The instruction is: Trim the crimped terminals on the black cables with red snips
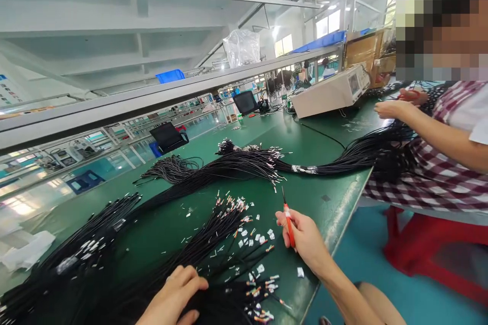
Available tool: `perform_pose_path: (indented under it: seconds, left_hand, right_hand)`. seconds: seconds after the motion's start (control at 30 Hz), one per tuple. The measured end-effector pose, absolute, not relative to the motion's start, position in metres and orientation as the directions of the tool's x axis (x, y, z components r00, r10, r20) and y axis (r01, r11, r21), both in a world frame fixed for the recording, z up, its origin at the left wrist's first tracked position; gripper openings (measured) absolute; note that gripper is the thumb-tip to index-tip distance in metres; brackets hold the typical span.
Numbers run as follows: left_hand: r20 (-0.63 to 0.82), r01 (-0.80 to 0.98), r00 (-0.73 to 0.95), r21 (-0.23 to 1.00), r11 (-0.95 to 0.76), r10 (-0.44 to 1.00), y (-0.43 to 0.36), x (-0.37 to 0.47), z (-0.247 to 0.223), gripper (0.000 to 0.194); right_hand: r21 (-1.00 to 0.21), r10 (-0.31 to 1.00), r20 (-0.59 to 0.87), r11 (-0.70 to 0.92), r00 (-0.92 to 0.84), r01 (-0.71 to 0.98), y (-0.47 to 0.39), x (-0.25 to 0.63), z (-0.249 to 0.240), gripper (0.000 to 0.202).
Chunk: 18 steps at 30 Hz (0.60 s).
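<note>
My right hand (305,244) is closed around a slim red-handled tool (288,228). Its thin dark tip points up and away, over the green table. My left hand (179,292) lies over black cables at the near edge, fingers slightly bent and thumb apart, gripping nothing that I can see. Just beyond it, a bundle of black cables (206,238) fans out into ends with orange and white wires. More stripped cable ends (263,292) lie to the right of this hand. Small white scraps (249,238) are scattered between the two hands.
A long black cable bundle (328,166) crosses the green table (316,198) toward a seated person (450,127) on the right. Another bundle (87,244) lies left. A beige box-shaped machine (328,94) stands at the back. A red stool (427,244) is beside the table edge.
</note>
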<state>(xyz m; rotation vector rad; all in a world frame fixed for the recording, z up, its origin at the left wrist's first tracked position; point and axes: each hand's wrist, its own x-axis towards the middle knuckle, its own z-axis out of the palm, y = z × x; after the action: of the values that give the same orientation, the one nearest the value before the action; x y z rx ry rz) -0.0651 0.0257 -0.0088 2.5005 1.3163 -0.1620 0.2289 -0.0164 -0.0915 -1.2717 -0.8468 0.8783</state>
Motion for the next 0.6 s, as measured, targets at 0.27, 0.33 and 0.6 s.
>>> perform_pose_path:
  seconds: [0.27, 0.33, 0.6]
  left_hand:
    - [-0.166, 0.8, 0.56, 0.363, -0.478, 0.812, 0.028, -0.066, -0.003, 0.014]
    - [-0.137, 0.8, 0.537, 0.396, -0.451, 0.832, 0.033, -0.067, -0.002, 0.017]
    - [-0.109, 0.803, 0.456, 0.477, -0.356, 0.883, 0.056, -0.062, 0.0, 0.022]
  right_hand:
    - [-0.993, 0.904, 0.042, 0.085, 0.426, -0.082, -0.016, 0.229, -0.091, 0.044]
    - [-0.994, 0.903, 0.044, 0.084, 0.428, -0.075, -0.015, 0.229, -0.091, 0.044]
    - [-0.997, 0.905, 0.04, 0.064, 0.424, -0.042, -0.019, 0.228, -0.085, 0.041]
